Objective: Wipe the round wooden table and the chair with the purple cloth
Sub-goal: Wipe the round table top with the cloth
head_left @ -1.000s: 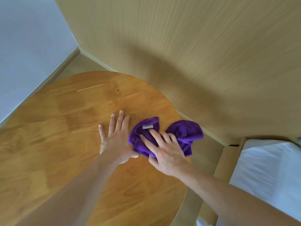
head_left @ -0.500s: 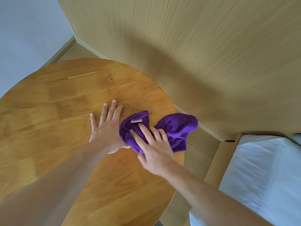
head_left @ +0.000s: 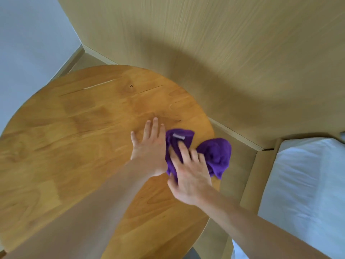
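The round wooden table [head_left: 78,128] fills the left and middle of the view. A crumpled purple cloth [head_left: 214,154] lies at the table's right edge, part of it hanging past the rim. My right hand [head_left: 188,174] presses on the cloth with straight, spread fingers. Beside it, my left hand [head_left: 149,148] lies flat on the bare wood with its fingers straight, its thumb side touching the cloth's left edge. No chair is in view.
A wood-panelled wall [head_left: 205,43] stands right behind the table. A grey wall [head_left: 28,43] meets it at the left corner. A bed with white bedding [head_left: 302,193] in a wooden frame sits at the right, a narrow strip of floor between it and the table.
Both hands and the cloth have kept their place on the table. The view has shifted, showing more of the table's left side. My right hand is blurred from motion.
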`<action>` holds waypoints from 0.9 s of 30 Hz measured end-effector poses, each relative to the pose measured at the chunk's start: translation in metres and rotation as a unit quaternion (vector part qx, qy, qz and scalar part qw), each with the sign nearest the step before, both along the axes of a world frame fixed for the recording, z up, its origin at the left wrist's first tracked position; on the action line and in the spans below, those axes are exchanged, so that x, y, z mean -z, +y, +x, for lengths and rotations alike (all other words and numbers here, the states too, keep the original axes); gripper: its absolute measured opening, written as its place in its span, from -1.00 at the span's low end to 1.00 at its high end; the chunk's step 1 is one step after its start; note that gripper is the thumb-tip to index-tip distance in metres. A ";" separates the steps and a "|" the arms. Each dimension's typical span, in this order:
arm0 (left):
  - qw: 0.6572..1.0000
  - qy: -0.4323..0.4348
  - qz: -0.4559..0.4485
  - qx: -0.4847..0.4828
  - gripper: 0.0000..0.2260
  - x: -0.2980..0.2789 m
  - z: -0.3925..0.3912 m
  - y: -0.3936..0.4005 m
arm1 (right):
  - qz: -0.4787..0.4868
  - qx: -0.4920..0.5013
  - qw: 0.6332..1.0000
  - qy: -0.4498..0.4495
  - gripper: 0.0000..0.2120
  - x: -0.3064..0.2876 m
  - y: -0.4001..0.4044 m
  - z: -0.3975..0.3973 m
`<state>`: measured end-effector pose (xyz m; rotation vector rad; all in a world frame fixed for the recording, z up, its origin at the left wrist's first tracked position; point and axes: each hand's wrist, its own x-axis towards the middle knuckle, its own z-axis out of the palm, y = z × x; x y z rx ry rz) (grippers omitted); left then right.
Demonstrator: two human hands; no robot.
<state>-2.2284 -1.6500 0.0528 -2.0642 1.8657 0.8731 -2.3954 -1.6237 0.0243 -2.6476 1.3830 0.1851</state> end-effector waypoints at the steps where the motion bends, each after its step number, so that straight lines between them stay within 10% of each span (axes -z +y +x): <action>1: 1.000 0.006 0.009 0.011 -0.04 0.001 0.001 0.004 | 0.014 -0.056 0.998 -0.006 -0.26 -0.002 0.000 -0.009; 4: 0.998 0.017 0.021 0.053 0.13 0.006 0.014 0.014 | 0.014 -0.128 0.992 0.009 -0.27 -0.002 -0.047 -0.038; 11: 0.996 -0.016 0.031 0.078 0.34 0.012 0.011 0.016 | -0.017 0.397 0.918 0.011 -0.28 0.007 -0.076 0.033; 19: 0.998 0.005 0.031 0.062 0.29 0.014 0.013 0.017 | -0.019 -0.019 1.000 0.009 -0.24 0.004 -0.017 -0.018; 25: 0.998 -0.006 0.041 0.050 0.32 0.011 0.008 0.012 | -0.011 0.400 0.916 0.030 -0.31 0.009 -0.073 0.000; 27: 0.998 -0.008 0.043 0.050 0.31 0.010 0.008 0.011 | -0.018 0.385 0.922 0.045 -0.28 0.009 -0.052 0.021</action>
